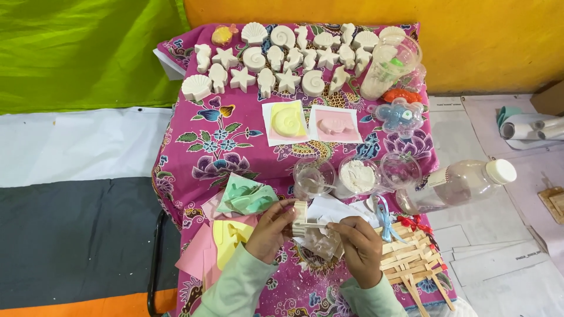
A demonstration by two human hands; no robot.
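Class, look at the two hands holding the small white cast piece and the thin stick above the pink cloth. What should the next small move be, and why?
Probably a light scrape along the piece's edge. The left hand grips the small white piece and the right hand holds a thin stick against it, with white crumbs on the clear plastic bag just below. That suggests trimming rough edges, though the contact point is too small to see clearly.

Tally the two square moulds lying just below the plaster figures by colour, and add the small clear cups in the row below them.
Yellow mould: 1
Pink mould: 1
Small clear cups: 3
Total: 5
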